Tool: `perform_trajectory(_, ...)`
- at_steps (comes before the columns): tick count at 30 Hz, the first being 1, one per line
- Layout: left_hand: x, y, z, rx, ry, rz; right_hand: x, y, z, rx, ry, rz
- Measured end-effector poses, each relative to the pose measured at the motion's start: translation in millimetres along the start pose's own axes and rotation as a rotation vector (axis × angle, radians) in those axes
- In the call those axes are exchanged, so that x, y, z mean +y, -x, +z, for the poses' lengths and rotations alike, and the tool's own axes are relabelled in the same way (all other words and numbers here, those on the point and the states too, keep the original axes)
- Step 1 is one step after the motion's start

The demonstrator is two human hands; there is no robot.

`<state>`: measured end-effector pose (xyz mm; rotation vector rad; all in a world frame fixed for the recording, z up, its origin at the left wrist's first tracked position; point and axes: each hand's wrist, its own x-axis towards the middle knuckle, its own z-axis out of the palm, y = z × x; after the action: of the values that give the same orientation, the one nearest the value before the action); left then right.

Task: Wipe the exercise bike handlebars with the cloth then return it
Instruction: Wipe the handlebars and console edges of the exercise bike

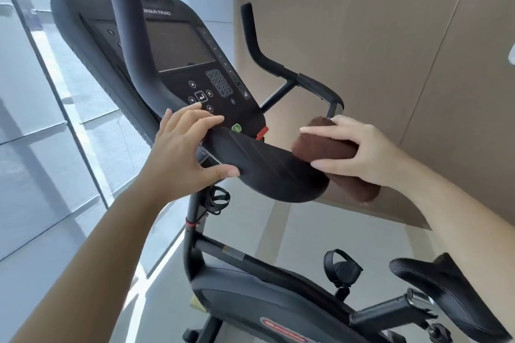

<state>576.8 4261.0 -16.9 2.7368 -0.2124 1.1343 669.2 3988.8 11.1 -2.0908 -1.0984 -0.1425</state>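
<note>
A pale tiled floor runs under the exercise bike, with a tall window on one side and a tan panelled wall on the other. The black handlebars sweep up past the console, the padded part lying crosswise. The left hand grips that pad, thumb under. The right hand clamps a brown cloth round the bar's right end; the cloth's long axis slants down toward the saddle.
</note>
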Motion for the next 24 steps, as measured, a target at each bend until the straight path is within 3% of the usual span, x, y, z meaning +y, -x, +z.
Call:
perform_trajectory(3, 22.6, 3.7, 3.8, -0.010, 0.007, -0.011, -12.0, -35.2, 16.5, -0.057, -0.105, -0.094)
perform_trajectory(6, 37.0, 8.1, 6.9, -0.006, 0.028, -0.072, -13.0, -47.5, 35.6, -0.194, -0.027, -0.199)
perform_trajectory(15, 60.8, 17.9, 9.5, 0.061, -0.049, -0.209, 60.6, -26.0, -13.6, -0.377, -0.097, -0.301)
perform_trajectory(17, 62.6, 18.7, 10.3, 0.071, -0.048, -0.235, 56.8, -41.3, -16.8, -0.424, -0.140, -0.310)
perform_trajectory(21, 62.8, 18.9, 10.3, 0.107, 0.030, -0.295, 20.5, -84.7, 15.3, -0.359, -0.264, -0.379)
perform_trajectory(24, 60.0, 18.9, 12.8, 0.128, 0.079, -0.295, 7.4, -97.0, 34.9, -0.486, -0.409, -0.384)
